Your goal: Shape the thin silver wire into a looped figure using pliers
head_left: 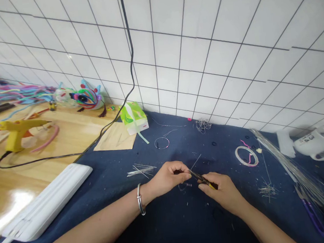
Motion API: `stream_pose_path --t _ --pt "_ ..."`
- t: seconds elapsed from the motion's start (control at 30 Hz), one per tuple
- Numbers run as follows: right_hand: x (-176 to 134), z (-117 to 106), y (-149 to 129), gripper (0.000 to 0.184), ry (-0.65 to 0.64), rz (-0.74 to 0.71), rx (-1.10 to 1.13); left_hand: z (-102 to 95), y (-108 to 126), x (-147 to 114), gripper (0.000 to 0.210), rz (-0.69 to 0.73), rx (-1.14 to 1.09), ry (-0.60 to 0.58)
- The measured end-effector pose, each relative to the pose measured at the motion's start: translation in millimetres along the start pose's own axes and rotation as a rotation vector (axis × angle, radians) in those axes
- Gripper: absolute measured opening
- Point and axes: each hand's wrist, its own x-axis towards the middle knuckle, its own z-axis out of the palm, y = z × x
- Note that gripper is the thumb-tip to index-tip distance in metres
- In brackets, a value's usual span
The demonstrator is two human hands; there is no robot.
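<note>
In the middle of the head view my right hand (223,192) is wrapped round a pair of dark pliers (196,175) with a bit of yellow on the handles. The jaws meet the fingertips of my left hand (173,176), which are pinched together. A thin metal wire (196,162) sticks out past the jaws, up and to the right. Just below my left fingertips shows a small curved loop (184,187), partly hidden by the hand. What exactly lies between my left fingers is too small to make out fully; it looks like the wire.
Cut wires (140,170) lie left of my hands, and a wire ring (162,143) beyond them. A ribbon roll (246,156), long wires (280,156) and purple-handled cutters (310,210) lie right. A power strip (49,201), glue gun (20,133) and tissue pack (134,118) are left.
</note>
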Motion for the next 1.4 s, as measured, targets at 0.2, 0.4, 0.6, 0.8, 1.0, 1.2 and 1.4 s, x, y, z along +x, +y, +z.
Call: stream_pose_path --t 0.2,0.4,0.6,0.8,1.0,1.2,1.4 --pt "-1 -1 1 0.018 0.029 0.009 0.036 -0.2 2 1 0.021 -0.019 -0.053 -0.03" --pt "-1 -2 0 0.017 0.03 0.052 0.052 -1.6 4 2 0.021 0.002 -0.139 -0.103" --pt "-1 -1 2 0.017 0.064 0.029 0.003 -1.0 -1 3 0.023 0.0 -0.136 -0.101" --pt "-1 0 4 0.017 0.066 0.017 -0.077 0.0 -2 3 0.022 -0.011 -0.147 -0.1" --pt "-3 2 6 0.015 0.121 -0.037 -0.193 2.6 -1 2 0.019 -0.022 -0.148 -0.12" --pt "-4 6 14 0.024 0.316 -0.128 -0.321 4.2 2 1 0.02 -0.008 -0.156 -0.005" --pt "-4 5 14 0.026 0.397 -0.262 -0.54 3.3 5 2 0.019 0.015 -0.138 0.135"
